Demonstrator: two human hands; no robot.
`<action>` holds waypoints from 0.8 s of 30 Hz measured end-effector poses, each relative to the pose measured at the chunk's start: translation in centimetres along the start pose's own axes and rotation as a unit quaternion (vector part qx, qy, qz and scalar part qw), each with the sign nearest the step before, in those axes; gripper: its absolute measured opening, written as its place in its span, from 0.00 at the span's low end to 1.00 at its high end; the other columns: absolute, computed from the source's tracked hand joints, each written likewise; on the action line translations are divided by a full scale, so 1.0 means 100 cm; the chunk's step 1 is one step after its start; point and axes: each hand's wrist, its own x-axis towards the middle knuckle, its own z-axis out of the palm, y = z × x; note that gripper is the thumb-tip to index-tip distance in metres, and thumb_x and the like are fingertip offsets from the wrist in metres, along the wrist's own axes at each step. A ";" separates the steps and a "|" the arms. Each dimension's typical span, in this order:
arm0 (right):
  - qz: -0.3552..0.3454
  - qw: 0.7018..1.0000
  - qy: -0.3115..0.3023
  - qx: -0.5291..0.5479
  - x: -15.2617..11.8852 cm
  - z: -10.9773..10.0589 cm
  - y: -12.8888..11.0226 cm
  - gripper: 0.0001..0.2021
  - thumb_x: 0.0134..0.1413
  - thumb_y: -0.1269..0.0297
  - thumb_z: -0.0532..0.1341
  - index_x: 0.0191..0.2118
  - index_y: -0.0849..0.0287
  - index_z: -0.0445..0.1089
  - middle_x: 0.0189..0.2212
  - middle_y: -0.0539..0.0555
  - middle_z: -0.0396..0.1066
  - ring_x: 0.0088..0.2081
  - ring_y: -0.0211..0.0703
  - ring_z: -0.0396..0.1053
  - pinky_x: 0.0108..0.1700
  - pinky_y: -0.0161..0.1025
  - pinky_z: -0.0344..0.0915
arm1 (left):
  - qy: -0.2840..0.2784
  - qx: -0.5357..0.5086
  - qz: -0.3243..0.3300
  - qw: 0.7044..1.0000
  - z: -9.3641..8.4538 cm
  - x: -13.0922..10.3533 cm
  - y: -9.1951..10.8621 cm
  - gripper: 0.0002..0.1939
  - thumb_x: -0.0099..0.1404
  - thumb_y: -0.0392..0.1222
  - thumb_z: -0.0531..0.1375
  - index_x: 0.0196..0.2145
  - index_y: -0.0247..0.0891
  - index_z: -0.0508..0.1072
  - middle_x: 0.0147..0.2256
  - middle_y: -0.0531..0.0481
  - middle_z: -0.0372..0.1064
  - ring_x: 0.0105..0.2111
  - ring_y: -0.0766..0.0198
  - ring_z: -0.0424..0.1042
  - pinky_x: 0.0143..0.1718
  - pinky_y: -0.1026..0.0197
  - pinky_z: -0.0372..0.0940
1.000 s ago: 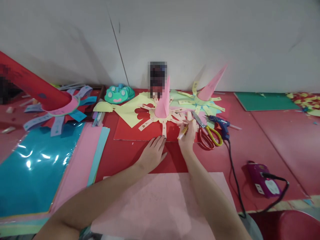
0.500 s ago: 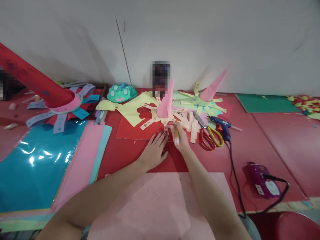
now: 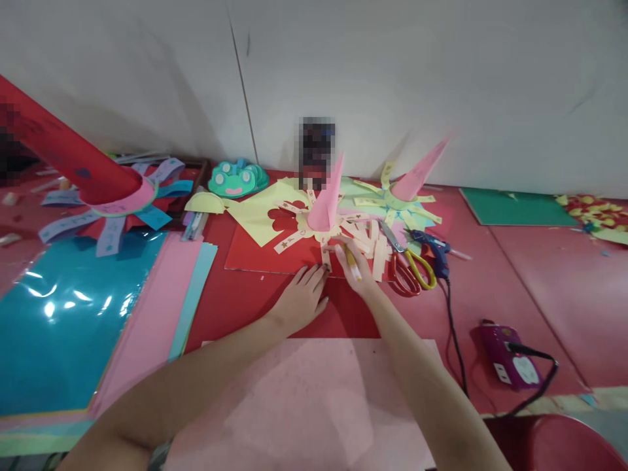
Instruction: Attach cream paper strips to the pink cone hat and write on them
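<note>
A pink paper cone point(image 3: 326, 208) stands on a flower-shaped base ringed by pale paper strips with stars and letters. My left hand point(image 3: 300, 297) lies flat with fingers spread, its fingertips at the lower end of the front strip point(image 3: 326, 255). In my right hand point(image 3: 357, 267) is a yellow pen point(image 3: 352, 261), held close to that strip on its right side. Loose pale strips point(image 3: 379, 252) lie just right of my right hand, beside scissors point(image 3: 413, 268) with one red and one yellow handle.
A second pink cone point(image 3: 420, 175), a blue glue gun point(image 3: 438, 252) and a purple power socket point(image 3: 510, 356) are on the right. To the left are a red tube point(image 3: 73, 154), green frog cutouts point(image 3: 235, 180) and blue sheets point(image 3: 83, 314).
The pen in my right hand has tilted more, its lower end swinging right. My right hand has shifted slightly right, while my left hand stays at the strip. The view has moved slightly.
</note>
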 end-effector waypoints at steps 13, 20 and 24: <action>0.086 0.981 0.157 0.076 0.001 0.003 0.001 0.18 0.56 0.50 0.55 0.23 0.58 0.65 0.15 0.46 0.60 0.18 0.33 0.58 0.22 0.33 0.58 | 0.015 -0.003 0.009 1.000 0.000 -0.001 0.000 0.25 0.69 0.43 0.45 0.59 0.25 0.57 0.59 0.39 0.57 0.58 0.52 0.57 0.60 0.50 0.50; 0.070 0.992 0.085 0.066 0.000 0.008 -0.002 0.14 0.54 0.54 0.58 0.25 0.56 0.60 0.18 0.46 0.63 0.22 0.35 0.63 0.28 0.36 0.61 | 0.021 -0.011 0.005 1.000 -0.004 -0.001 0.001 0.24 0.68 0.41 0.45 0.58 0.25 0.57 0.59 0.39 0.57 0.58 0.52 0.57 0.60 0.49 0.51; 0.082 0.991 0.055 0.093 0.001 0.006 -0.002 0.13 0.56 0.55 0.56 0.26 0.56 0.61 0.19 0.46 0.63 0.25 0.36 0.66 0.30 0.36 0.63 | 0.008 -0.001 0.005 1.000 -0.009 -0.001 0.001 0.24 0.69 0.41 0.43 0.58 0.25 0.58 0.58 0.41 0.58 0.58 0.53 0.58 0.60 0.49 0.52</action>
